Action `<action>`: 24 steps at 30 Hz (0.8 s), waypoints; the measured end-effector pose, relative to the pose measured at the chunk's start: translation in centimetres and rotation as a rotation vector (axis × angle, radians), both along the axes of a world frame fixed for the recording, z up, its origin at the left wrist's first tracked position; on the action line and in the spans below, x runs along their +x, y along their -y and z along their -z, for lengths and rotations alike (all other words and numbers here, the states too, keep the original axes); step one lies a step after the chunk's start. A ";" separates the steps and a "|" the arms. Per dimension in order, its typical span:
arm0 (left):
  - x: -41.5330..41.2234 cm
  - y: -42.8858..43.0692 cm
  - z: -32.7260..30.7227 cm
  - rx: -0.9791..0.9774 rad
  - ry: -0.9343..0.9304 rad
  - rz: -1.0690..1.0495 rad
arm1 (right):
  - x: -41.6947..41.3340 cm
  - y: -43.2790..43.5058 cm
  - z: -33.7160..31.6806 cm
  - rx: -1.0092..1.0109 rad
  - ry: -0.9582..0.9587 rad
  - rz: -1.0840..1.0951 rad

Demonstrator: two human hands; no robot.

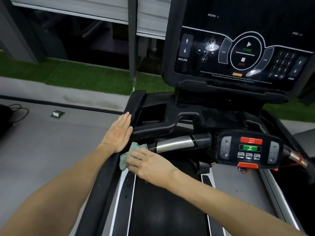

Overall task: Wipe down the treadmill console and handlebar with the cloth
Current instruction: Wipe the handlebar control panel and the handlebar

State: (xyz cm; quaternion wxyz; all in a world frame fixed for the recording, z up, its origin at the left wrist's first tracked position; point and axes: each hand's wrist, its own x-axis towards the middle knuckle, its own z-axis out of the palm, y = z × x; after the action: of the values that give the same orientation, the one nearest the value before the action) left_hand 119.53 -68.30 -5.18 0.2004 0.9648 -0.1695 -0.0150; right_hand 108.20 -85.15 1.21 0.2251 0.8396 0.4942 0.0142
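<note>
The black treadmill console (238,53) with its touch panel rises at the upper right. Below it a front handlebar (175,143) with a silver grip runs to a small control pod (248,149). A crumpled green cloth (134,150) lies on the left side handrail (102,181), just left of the silver grip. My right hand (150,163) presses on the cloth with its fingers laid over it. My left hand (118,133) rests flat, fingers straight, against the outer edge of the left arm beside the cup holder (151,114).
The running belt (163,210) stretches below between grey side rails. A red safety cord and orange clip (247,166) hang under the control pod. Grey floor, a small box (57,114), a black cable and green turf lie to the left.
</note>
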 end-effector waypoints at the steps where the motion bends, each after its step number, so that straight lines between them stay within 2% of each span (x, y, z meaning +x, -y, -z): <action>1: 0.0 -0.1 0.0 -0.003 -0.005 -0.002 | -0.2 0.8 -0.1 0.038 0.012 0.004; 6: 0.2 -0.1 0.1 0.003 -0.006 -0.003 | -1.2 6.7 -3.2 0.248 0.090 0.097; 11: 0.1 -0.2 0.4 -0.008 -0.002 -0.009 | -3.1 13.3 -7.0 0.274 0.097 0.283; 17: 0.3 -0.1 0.2 0.080 0.001 0.020 | -3.2 13.2 -8.7 0.382 0.087 0.498; 19: 0.3 0.0 -0.5 0.184 -0.007 0.026 | -2.6 13.2 -9.5 0.502 0.062 0.562; 21: 0.3 0.4 -1.7 0.241 -0.024 0.010 | -2.1 13.9 -10.8 0.708 0.000 0.627; 24: 0.0 2.7 -5.4 0.071 0.039 -0.014 | -1.5 15.7 -14.4 1.181 -0.109 0.771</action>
State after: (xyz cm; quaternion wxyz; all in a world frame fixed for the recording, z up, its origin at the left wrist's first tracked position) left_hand 119.50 -71.01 0.17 0.1628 0.9726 -0.1661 -0.0008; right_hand 106.66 -100.81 15.61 -0.3039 0.9361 0.0822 0.1570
